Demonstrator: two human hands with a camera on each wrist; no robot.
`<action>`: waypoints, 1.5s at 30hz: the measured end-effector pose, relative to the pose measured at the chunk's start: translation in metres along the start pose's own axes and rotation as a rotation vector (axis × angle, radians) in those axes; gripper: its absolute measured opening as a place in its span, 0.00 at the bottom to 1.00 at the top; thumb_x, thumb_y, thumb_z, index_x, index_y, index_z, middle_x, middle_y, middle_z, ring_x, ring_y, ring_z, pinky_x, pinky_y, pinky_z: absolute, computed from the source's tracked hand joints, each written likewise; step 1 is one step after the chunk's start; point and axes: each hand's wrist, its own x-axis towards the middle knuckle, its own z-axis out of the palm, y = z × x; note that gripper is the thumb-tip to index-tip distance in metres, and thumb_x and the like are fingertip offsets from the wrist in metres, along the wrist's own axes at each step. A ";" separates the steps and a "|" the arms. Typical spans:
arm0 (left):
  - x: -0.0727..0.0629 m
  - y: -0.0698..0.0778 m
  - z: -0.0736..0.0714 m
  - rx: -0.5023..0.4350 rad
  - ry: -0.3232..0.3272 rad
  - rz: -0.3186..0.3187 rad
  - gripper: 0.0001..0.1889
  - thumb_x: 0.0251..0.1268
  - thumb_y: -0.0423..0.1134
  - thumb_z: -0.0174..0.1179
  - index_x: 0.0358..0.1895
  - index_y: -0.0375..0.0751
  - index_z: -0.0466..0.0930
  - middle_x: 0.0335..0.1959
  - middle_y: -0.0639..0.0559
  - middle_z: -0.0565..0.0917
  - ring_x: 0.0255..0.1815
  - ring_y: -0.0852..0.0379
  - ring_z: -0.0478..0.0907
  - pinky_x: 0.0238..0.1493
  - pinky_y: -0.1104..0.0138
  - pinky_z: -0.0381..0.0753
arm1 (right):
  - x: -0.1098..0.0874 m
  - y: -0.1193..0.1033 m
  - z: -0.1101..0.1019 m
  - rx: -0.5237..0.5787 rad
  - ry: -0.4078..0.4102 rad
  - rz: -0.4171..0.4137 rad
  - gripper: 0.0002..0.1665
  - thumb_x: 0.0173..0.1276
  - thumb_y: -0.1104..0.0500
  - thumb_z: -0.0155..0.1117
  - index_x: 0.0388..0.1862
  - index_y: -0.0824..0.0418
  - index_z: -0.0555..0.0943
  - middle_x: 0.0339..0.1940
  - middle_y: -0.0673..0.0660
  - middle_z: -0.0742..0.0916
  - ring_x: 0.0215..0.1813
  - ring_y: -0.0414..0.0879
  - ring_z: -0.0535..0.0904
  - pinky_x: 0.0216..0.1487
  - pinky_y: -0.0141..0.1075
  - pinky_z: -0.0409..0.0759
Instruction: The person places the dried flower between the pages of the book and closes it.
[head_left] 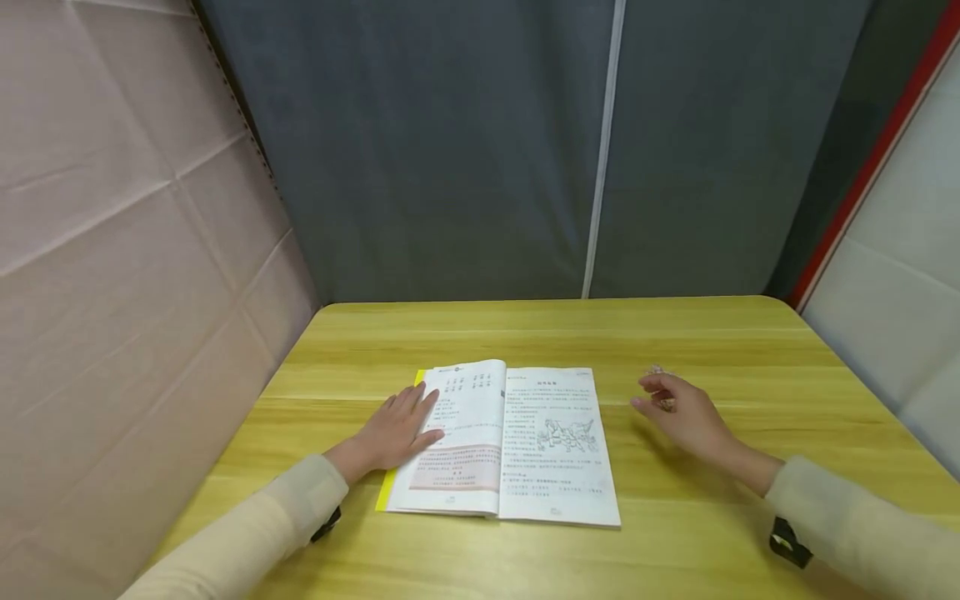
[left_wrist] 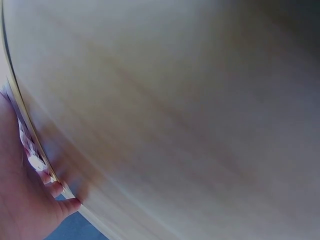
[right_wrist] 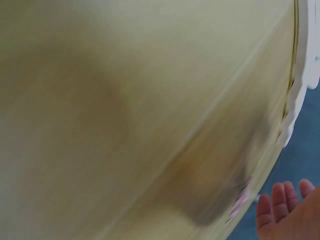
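An open book (head_left: 551, 450) lies on the table, with printed text on both pages and a line drawing on the right one. My left hand (head_left: 397, 429) rests flat on the left page, fingers spread, near its yellow outer edge. To the right of the book, my right hand (head_left: 686, 417) hovers with fingers loosely bent. Below it on the table is a small pink-and-white striped thing (right_wrist: 240, 200), partly hidden by that hand in the head view. In the right wrist view, the fingers (right_wrist: 280, 200) are apart from it.
The wooden table (head_left: 465, 329) has rounded far corners. Behind it hangs a dark grey curtain (head_left: 450, 167) with a pale vertical strip. Light fabric walls (head_left: 135, 250) stand on the left and right sides, the right one with a red border.
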 end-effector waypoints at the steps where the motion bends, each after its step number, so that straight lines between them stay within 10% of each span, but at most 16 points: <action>1: 0.000 0.000 0.000 0.004 -0.001 0.001 0.42 0.74 0.65 0.34 0.77 0.36 0.48 0.76 0.32 0.50 0.74 0.37 0.50 0.69 0.44 0.54 | 0.000 0.004 -0.003 -0.005 0.010 0.029 0.28 0.72 0.51 0.62 0.58 0.73 0.75 0.54 0.69 0.81 0.50 0.61 0.79 0.46 0.50 0.79; 14: 0.000 0.001 -0.001 -0.013 -0.008 -0.003 0.42 0.74 0.66 0.34 0.77 0.36 0.47 0.76 0.32 0.49 0.74 0.33 0.50 0.69 0.44 0.53 | 0.004 0.037 -0.018 -0.021 -0.023 0.291 0.29 0.71 0.50 0.61 0.53 0.77 0.75 0.45 0.71 0.81 0.47 0.63 0.77 0.46 0.53 0.76; 45: 0.000 0.003 -0.005 -0.018 -0.049 -0.029 0.42 0.74 0.66 0.33 0.78 0.37 0.45 0.76 0.33 0.47 0.74 0.33 0.48 0.70 0.45 0.52 | 0.006 0.045 -0.003 -0.075 0.087 0.244 0.19 0.64 0.52 0.70 0.39 0.69 0.86 0.42 0.66 0.87 0.47 0.64 0.81 0.49 0.55 0.75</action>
